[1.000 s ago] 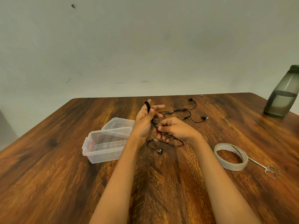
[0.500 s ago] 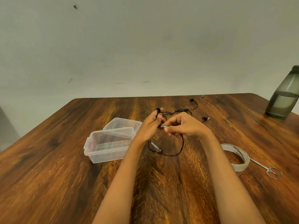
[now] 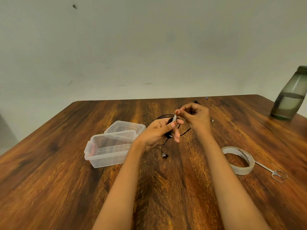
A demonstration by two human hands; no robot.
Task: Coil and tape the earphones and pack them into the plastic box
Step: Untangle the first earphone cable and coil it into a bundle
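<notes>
Your right hand (image 3: pixel 197 117) pinched the thin black wired earphones (image 3: pixel 165 155) and lifted the cord higher than a moment ago. Your left hand (image 3: pixel 156 131) gripped more wound loops, so taping looked close. The clear plastic box (image 3: pixel 106 156) waited left of your fingers (image 3: pixel 177 137).

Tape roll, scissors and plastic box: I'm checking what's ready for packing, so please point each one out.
tape roll (image 3: pixel 245 170), head view, on the near outer wall of the ring.
scissors (image 3: pixel 264 166), head view, on the slim metal shank.
plastic box (image 3: pixel 108 156), head view, on its clear front wall.
</notes>
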